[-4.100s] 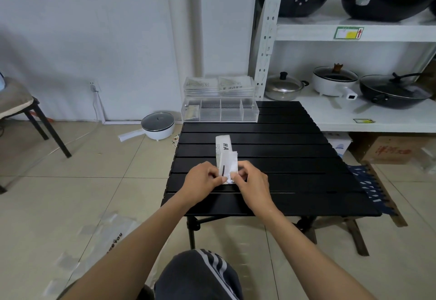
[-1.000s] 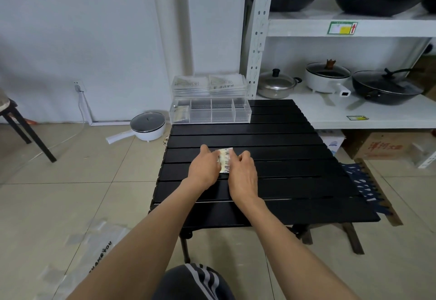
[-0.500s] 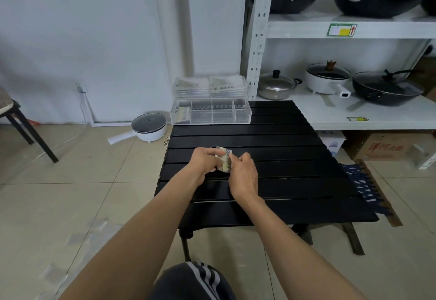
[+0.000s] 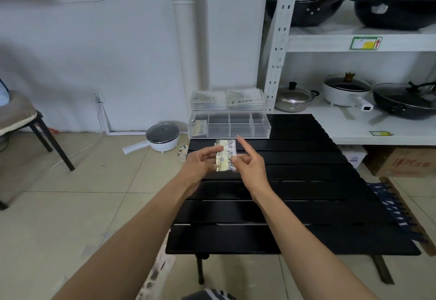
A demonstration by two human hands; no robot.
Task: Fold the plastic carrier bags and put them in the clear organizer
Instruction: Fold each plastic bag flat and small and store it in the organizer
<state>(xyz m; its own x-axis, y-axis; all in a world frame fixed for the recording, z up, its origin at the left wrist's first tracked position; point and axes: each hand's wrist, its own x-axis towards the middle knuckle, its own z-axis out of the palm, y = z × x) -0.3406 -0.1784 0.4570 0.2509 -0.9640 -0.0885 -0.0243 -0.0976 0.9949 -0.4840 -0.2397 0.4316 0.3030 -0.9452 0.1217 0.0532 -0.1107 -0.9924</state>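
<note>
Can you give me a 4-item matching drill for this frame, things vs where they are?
Things:
1. folded bag
2. clear organizer
3. white electric pot
4. chair

Places:
A. on the floor by the table's far left corner
B. at the far edge of the black table
C. between the left hand and right hand
D. at the frame's left edge

Pairs: 1-C, 2-B, 3-A, 4-D
</note>
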